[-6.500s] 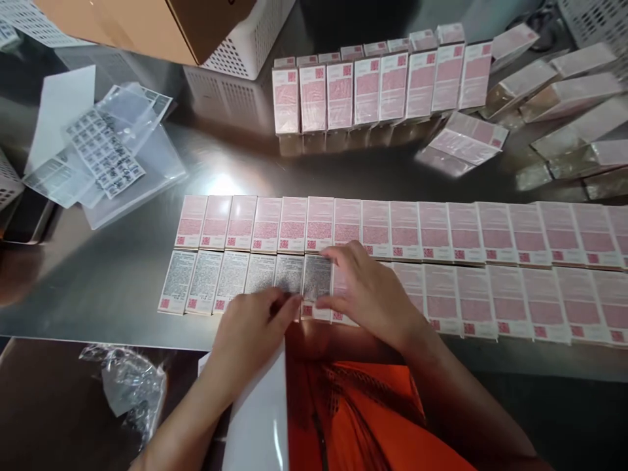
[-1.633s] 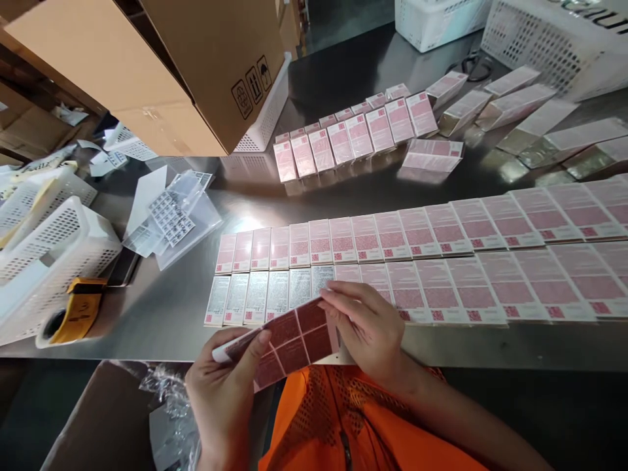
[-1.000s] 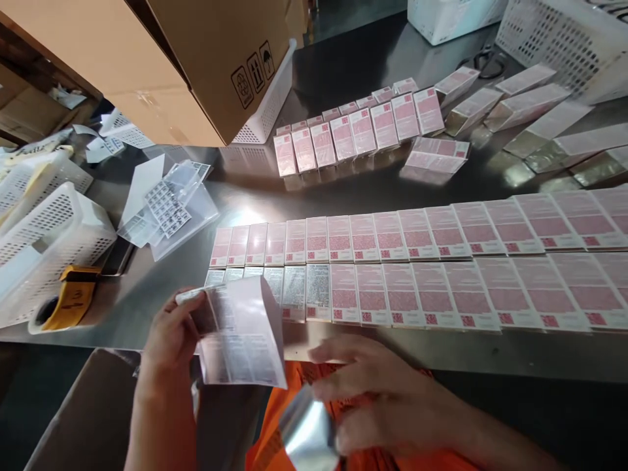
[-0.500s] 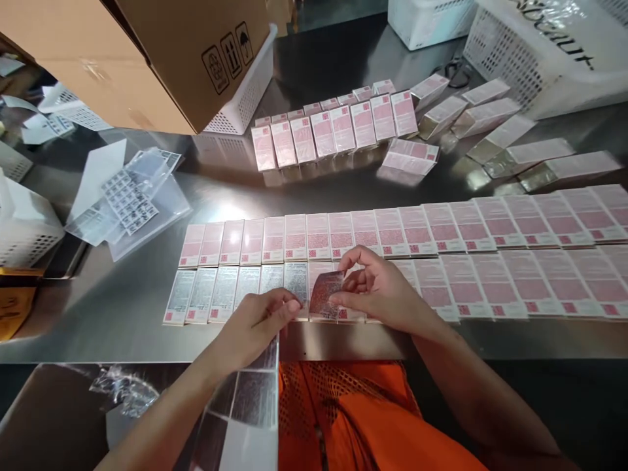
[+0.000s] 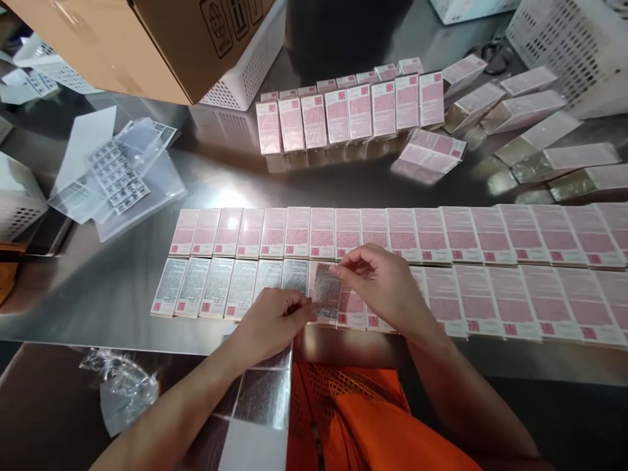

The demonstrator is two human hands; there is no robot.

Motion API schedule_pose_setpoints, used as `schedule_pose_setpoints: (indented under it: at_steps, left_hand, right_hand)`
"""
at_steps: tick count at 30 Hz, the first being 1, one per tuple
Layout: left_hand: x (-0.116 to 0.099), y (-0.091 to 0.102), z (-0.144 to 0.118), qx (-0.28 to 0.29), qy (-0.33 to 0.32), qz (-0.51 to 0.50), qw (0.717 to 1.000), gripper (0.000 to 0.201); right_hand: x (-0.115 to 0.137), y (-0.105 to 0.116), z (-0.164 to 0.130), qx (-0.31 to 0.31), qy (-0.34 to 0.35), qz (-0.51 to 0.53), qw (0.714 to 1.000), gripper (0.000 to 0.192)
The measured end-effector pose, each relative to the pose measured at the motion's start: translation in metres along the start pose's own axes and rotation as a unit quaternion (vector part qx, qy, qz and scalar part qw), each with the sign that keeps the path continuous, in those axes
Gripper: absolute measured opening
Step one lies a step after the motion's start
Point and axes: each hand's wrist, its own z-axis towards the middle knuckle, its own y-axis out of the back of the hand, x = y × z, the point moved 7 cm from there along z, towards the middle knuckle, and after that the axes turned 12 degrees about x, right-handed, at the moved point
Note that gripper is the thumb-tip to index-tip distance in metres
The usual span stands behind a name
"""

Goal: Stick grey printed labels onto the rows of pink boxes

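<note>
A see-through sticker (image 5: 326, 293) with dark print lies nearly flat over one pink-and-white box in the near row. My right hand (image 5: 387, 284) pinches its upper right corner between thumb and forefinger. At its lower left edge, the closed thumb and forefinger of my left hand (image 5: 277, 320) press together. To the left, several boxes (image 5: 210, 288) in the same row carry similar dark-printed stickers. Boxes on the right (image 5: 449, 297) show bare pink faces. Under my left forearm hangs a sticker sheet (image 5: 262, 397) with dark panels and a blank white part.
Behind runs a second row of pink boxes (image 5: 275, 232). Further back stand upright boxes (image 5: 338, 118), with others lying loose (image 5: 432, 154) to the right. Sticker sheets (image 5: 118, 173) and clear sleeves lie at left. A carton (image 5: 161, 46) and a white basket (image 5: 554, 52) flank the back.
The sticker, curled up and tilted before, now lies flatter on the box. My right fingers have shifted to its upper corner, and my left hand has come to its lower left edge.
</note>
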Motion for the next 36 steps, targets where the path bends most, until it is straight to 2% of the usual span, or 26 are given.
schedule_pose_setpoints:
  at_steps: [5, 13, 36]
  left_hand:
    - [0.001, 0.0, 0.005, -0.016, 0.015, 0.004, 1.0, 0.039]
    - [0.004, 0.001, 0.009, 0.0, 0.07, 0.07, 0.995, 0.04]
    - [0.012, 0.004, 0.021, 0.022, 0.078, 0.077, 0.994, 0.04]
  right_hand:
    - [-0.001, -0.005, 0.007, 0.0, -0.045, -0.07, 0.997, 0.018]
    - [0.0, -0.011, 0.013, 0.02, -0.093, -0.115, 0.989, 0.021]
    - [-0.003, -0.015, 0.015, 0.011, -0.112, -0.156, 0.981, 0.024]
